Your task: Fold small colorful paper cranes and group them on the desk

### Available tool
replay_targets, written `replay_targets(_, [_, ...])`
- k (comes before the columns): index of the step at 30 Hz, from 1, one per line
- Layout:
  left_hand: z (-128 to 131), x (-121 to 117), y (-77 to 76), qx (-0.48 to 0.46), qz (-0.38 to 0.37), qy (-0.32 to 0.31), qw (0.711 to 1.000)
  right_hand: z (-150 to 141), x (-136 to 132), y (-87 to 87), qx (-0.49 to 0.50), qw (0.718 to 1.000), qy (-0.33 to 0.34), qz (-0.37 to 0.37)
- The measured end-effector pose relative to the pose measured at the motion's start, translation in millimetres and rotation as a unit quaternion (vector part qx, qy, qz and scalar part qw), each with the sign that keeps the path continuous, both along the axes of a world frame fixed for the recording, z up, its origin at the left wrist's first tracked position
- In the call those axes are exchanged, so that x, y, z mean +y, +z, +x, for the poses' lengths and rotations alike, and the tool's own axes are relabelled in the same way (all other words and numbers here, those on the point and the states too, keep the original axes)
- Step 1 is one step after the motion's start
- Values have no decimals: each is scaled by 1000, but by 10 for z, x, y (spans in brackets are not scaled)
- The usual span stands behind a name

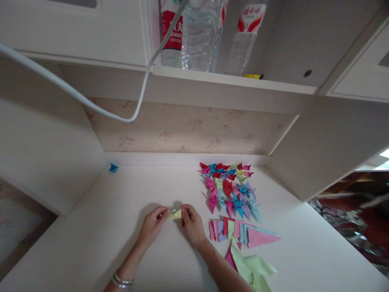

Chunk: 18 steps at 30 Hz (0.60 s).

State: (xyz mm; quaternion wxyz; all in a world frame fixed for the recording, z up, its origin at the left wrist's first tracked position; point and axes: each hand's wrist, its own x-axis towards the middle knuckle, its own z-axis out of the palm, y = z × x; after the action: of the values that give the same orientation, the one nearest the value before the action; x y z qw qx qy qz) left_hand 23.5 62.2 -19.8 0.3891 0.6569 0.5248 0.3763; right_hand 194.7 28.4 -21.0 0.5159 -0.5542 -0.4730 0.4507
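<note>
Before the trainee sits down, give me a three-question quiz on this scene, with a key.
1. True or false: the left hand and the right hand are both on the pale yellow paper piece.
2. Choose one. What stands on the shelf above?
A) Books
B) Plastic bottles
C) Ceramic bowls
3. Fill in the blank: the lone blue paper piece lies farther back than the hands and to their ____.

Key: 1. True; 2. B; 3. left
</note>
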Motion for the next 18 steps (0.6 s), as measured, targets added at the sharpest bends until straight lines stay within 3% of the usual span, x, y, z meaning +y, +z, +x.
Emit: replay_targets(18, [35, -40, 58, 1, -3, 14, 1000, 29, -31, 11, -39, 999, 17, 7])
